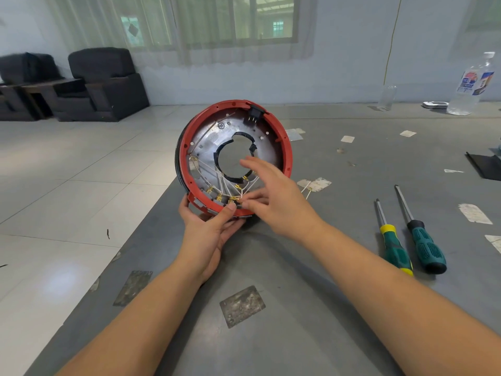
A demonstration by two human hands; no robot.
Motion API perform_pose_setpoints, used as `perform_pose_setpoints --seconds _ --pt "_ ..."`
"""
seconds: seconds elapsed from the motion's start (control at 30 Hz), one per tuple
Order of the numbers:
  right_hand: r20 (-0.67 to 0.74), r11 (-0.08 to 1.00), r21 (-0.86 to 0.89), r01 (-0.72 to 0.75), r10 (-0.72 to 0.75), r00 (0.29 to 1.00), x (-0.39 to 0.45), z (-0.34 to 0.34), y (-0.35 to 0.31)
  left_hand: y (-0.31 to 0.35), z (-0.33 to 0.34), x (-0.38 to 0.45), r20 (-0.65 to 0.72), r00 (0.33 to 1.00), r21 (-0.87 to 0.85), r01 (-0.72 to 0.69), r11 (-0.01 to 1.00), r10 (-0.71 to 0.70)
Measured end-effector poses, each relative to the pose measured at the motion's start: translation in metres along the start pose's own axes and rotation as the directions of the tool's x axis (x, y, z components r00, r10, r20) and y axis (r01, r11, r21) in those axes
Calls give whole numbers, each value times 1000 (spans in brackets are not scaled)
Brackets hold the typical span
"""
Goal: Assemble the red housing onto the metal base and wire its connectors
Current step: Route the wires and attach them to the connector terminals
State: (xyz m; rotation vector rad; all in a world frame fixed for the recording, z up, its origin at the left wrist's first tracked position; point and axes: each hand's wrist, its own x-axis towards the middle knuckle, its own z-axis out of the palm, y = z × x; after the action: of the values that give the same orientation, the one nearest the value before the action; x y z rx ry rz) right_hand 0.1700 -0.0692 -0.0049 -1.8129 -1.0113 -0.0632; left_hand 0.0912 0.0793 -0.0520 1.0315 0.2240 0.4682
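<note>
At the near rim of the assembly: both hands meet here, above the grey table (271, 267).
Red housing (282, 131): a round red ring, tilted up on its edge so its open side faces the camera; its lowest part rests in the left fingers.
Metal base (208, 142): a silver disc with a large round hole in the middle, sitting inside the red ring, just above both sets of fingertips.
Left hand (208, 229): it holds the housing from below; the thumb (229, 211) presses on the front of the lower rim and the other fingers curl behind it at the left corner.
Right hand (273, 196): it reaches in from the right; thumb and one lower finger pinch a small gold connector (235, 199) on a white wire at the bottom rim, touching the left thumb tip. The other fingers are spread and quite straight, lifted in front of the central hole.
White wires (225, 183): thin, they run from the base down to a row of gold terminals just left of the pinching fingertips.
Black socket (253, 114): on the top of the ring, far from the fingers, on the opposite side.
Two screwdrivers (393, 245): green and black handles, one with yellow ends, lying side by side on the table, well apart to the right of the right hand.
Plastic bottle (473, 82): clear, upright, at the far right edge of the table.
Armchair (105, 82): dark, on the tiled floor, far behind the left hand.
</note>
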Motion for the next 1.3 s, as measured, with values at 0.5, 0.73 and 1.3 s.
perform_pose_setpoints --seconds 0.5,0.73,1.3 --pt "-260 971 140 -193 225 939 17 18 19 -3 0 3 -28 999 -2 -28 1000 27" --pt "-314 979 82 -189 205 927 19 22 19 -6 -4 9 -22 999 -6 -35 999 35" --pt "-193 950 241 -197 246 950 27 11 17 -9 -13 26 46 999 -35 -13 999 15"
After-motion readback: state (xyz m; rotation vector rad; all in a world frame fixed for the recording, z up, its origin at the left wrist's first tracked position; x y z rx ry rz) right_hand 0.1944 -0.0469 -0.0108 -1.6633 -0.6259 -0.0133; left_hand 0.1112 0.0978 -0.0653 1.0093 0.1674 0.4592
